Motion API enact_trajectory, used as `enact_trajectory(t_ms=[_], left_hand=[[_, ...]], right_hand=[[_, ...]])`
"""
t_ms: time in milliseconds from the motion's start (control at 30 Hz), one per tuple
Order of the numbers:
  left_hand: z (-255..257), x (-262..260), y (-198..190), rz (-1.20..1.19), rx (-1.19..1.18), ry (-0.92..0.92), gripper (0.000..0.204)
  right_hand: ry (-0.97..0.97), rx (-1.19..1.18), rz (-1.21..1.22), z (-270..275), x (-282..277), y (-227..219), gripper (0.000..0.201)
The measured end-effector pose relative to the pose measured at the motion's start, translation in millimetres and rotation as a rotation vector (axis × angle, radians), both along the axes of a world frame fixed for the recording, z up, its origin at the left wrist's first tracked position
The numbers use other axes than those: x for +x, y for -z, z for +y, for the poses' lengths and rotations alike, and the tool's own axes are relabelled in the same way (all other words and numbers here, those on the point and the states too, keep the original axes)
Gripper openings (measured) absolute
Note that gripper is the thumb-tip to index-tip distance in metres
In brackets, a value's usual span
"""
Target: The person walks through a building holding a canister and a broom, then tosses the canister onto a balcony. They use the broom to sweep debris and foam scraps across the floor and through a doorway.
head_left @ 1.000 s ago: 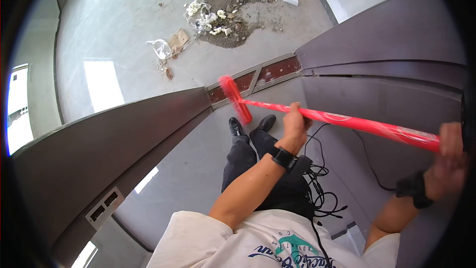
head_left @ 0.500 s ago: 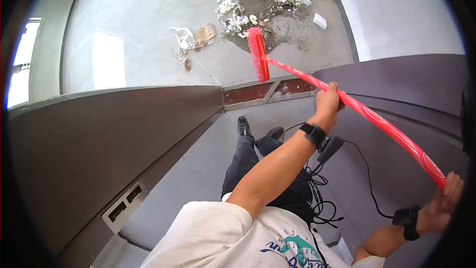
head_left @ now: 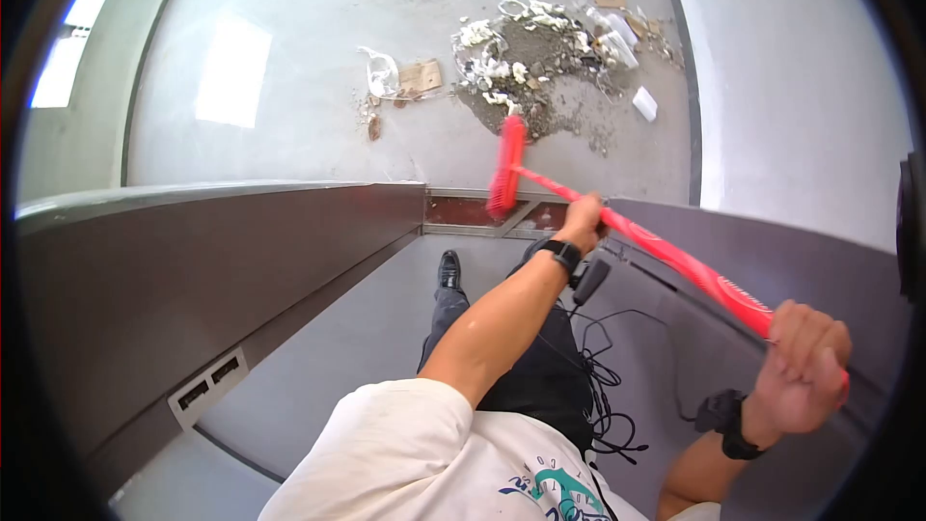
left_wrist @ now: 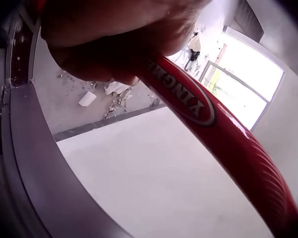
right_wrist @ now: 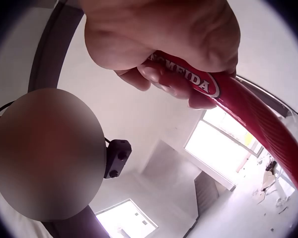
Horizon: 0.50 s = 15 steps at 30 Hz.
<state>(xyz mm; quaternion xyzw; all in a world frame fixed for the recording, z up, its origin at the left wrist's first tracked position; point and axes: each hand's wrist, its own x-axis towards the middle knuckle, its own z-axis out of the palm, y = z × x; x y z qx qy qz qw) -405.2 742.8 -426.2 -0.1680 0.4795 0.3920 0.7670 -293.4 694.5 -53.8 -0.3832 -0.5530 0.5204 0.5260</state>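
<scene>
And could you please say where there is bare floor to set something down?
Bare floor shows between the left panel and the legs, and beyond the threshold, left of the loose white plastic. It's crowded at the rubble heap and broom head, and beside the legs, where black cables loop.

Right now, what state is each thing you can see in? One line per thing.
Long red broom: held slanting; contact with the grey floor unclear.
Left bare hand: curled round the broom.
Right bare hand: curled round the broom, farther from its head.
Grey rubble heap with white scraps: loose, spread on the floor.
White rectangular block: lying beside the heap.
Thin black cables: loosely looped.
</scene>
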Motion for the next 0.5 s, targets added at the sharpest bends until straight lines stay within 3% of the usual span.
enact_trajectory(t_ms=[133,167,233,333,500], left_hand=[[68.2,49.9,-74.5,-0.122,0.087,-0.118,0.012],[80.3,54.3,-91.7,-0.138,0.117,-0.149,0.013],[92.7,46.8,-123.4,-0.080,0.116,-0.190,0.014],[108.5,17.2,-122.5,0.118,0.157,-0.198,0.019],[116.6,-89.2,-60.4,0.372,0.054,-0.427,0.016]], right_hand=[[-0.102,0.091,-0.028,47.4,48.0,-59.9,0.026],[0.256,0.189,-0.122,56.4,83.0,-71.2,0.028],[0.595,0.290,-0.192,76.2,113.3,-86.6,0.031],[-0.130,-0.008,0.347,110.4,114.6,-80.1,0.029],[0.005,-0.143,0.428,137.0,49.4,41.8,0.029]])
